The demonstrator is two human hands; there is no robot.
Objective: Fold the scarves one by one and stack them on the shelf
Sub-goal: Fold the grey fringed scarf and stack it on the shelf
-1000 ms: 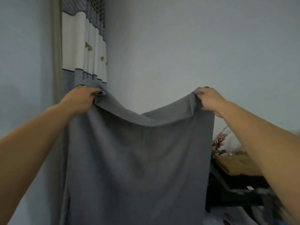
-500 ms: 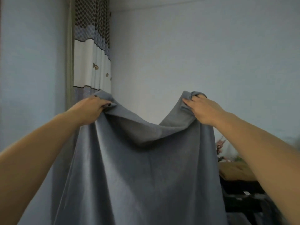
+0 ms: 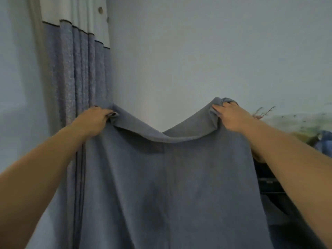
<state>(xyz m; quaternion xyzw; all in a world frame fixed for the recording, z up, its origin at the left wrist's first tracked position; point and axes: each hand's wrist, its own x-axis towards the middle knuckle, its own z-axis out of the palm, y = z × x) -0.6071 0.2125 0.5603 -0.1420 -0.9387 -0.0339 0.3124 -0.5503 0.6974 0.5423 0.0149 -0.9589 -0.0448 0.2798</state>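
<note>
The grey scarf (image 3: pixel 170 186) is held up in front of the wall (image 3: pixel 197 51). Its top corners are pinched by the left hand (image 3: pixel 93 121) and right hand (image 3: pixel 231 117). Top edge sags between them.

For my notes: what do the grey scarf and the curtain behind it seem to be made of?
Grey scarf: soft matte cloth, perhaps a knit; it sags and drapes. Curtain: thicker woven fabric, speckled blue-grey below a white band, hanging in stiff pleats.
</note>
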